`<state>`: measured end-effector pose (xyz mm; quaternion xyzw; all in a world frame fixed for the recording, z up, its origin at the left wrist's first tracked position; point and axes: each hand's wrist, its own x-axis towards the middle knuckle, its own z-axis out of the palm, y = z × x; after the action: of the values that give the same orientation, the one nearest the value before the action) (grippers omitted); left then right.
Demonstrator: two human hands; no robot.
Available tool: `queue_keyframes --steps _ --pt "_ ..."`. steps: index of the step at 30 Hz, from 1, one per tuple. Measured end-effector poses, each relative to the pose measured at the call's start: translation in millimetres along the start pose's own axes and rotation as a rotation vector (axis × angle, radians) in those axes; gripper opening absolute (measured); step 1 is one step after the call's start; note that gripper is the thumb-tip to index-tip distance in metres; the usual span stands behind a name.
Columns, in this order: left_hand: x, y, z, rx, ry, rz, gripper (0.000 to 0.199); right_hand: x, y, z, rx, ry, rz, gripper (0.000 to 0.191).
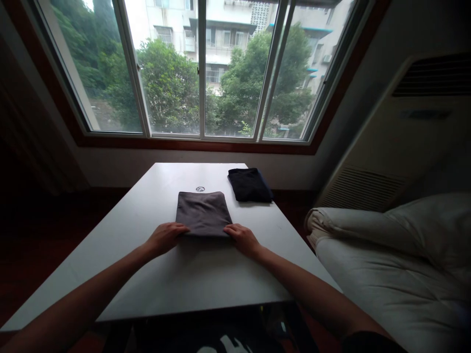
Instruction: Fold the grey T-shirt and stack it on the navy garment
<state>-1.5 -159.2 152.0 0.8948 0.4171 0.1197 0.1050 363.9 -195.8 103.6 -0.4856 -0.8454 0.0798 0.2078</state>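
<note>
A folded grey-brown cloth (203,212) lies on the white table (147,289), its near edge between my two hands. My left hand (166,238) grips the cloth's near left corner, fingers closed over it. At the near right corner, my right hand (243,239) pinches the fabric in the same way. The cloth is roughly square, with light wrinkles across its top. Whether it is a garment cannot be told from its folded shape. My thumbs are partly hidden at the edge.
A folded dark cloth stack (250,185) rests at the table's far right edge. Behind the table is a window (201,73). A cream padded sofa (386,255) stands to the right, near a floor-standing air conditioner (397,137). A small round mark (200,189) shows on the tabletop.
</note>
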Motion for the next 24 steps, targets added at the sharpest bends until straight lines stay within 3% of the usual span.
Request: queue_keyframes --steps 3,5,9,13,16,19,22,24 --pt "5 7 -38.6 -0.032 0.079 -0.055 0.027 3 -7 -32 0.116 0.039 0.007 0.032" --pt "8 20 -72.6 -0.118 0.122 -0.057 0.027 4 -16 -67 0.2 0.154 -0.02 0.023" --pt "12 57 -147.5 -0.341 0.257 -0.008 0.039 4 -40 -154 0.361 0.398 -0.05 0.025" --pt "22 79 -207.7 -0.332 0.288 0.04 0.05 1 -56 -225 0.428 0.57 -0.068 0.035" --pt "43 81 -226.7 -0.373 0.169 0.057 0.055 3 -55 -254 0.518 0.533 -0.079 0.041" --pt "83 78 -225.4 -0.441 0.074 0.099 0.053 19 -35 -270 0.586 0.451 -0.073 0.047" --pt "139 76 -220.9 -0.491 0.117 0.18 0.048 52 1 -287 0.608 0.407 -0.028 0.051" --pt "181 80 -224.6 -0.498 0.25 0.199 0.041 80 28 -305 0.596 0.408 0.016 0.049"
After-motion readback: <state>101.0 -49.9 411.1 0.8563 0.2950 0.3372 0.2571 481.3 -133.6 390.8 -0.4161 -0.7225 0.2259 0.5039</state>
